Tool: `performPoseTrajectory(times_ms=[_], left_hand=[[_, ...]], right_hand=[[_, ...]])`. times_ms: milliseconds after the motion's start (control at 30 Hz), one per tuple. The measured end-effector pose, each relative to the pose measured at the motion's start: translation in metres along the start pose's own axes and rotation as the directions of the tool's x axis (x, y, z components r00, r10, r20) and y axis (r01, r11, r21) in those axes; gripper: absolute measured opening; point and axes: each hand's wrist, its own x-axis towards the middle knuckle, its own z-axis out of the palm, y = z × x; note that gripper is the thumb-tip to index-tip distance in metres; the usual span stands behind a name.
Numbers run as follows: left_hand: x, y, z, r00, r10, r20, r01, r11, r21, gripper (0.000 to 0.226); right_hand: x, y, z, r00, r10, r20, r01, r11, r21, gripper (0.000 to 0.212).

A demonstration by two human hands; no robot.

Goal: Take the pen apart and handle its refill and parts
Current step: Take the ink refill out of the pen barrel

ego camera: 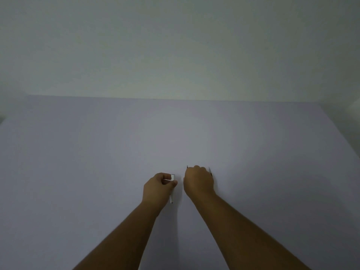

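Head view: the white pen barrel stands nearly upright inside the left hand, its top end poking out above the thumb and its lower tip showing below the palm. The left fingers curl closed around it. Just to the right, the right hand is a loose fist, knuckles up, over the pale table; thin dark parts stick out at its far edges, too small to identify.
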Motion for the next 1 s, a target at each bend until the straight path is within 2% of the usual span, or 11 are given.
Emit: performPoseTrajectory(times_ms=[333, 433, 500, 600, 667, 700, 867, 1000], left_hand=[[-0.001, -0.005, -0.004, 1.0, 0.011, 0.001, -0.011, 0.999, 0.033, 0.026], [-0.003, -0.006, -0.005, 1.0, 0.018, -0.004, -0.018, 0.999, 0.05, 0.025], [-0.004, -0.006, -0.007, 0.999, 0.031, -0.009, -0.03, 0.997, 0.069, 0.025], [-0.007, -0.001, -0.009, 0.999, 0.05, 0.002, -0.05, 0.993, 0.106, 0.026], [-0.009, 0.004, -0.008, 0.998, 0.061, 0.011, -0.062, 0.991, 0.12, 0.026], [-0.011, 0.006, -0.007, 0.998, 0.068, 0.012, -0.069, 0.99, 0.123, 0.025], [-0.017, 0.011, 0.0, 0.995, 0.093, 0.021, -0.095, 0.989, 0.115, 0.022], [-0.023, 0.015, 0.005, 0.991, 0.129, 0.027, -0.131, 0.983, 0.128, 0.018]], right_hand=[[-0.004, -0.005, -0.002, 0.985, 0.138, 0.108, -0.15, 0.982, 0.114, 0.029], [-0.007, -0.006, -0.007, 0.981, 0.171, 0.091, -0.189, 0.943, 0.273, 0.024], [-0.01, -0.003, -0.016, 0.983, 0.183, 0.025, -0.173, 0.871, 0.459, 0.02], [-0.012, 0.004, -0.031, 0.973, 0.23, -0.036, -0.117, 0.616, 0.779, 0.017], [-0.014, 0.009, -0.039, 0.968, 0.25, -0.016, -0.105, 0.462, 0.88, 0.019], [-0.015, 0.011, -0.04, 0.969, 0.246, -0.003, -0.104, 0.421, 0.901, 0.019], [-0.022, 0.023, -0.043, 0.953, 0.299, -0.052, -0.064, 0.367, 0.928, 0.016], [-0.028, 0.032, -0.044, 0.959, 0.274, -0.071, -0.041, 0.384, 0.922, 0.015]])
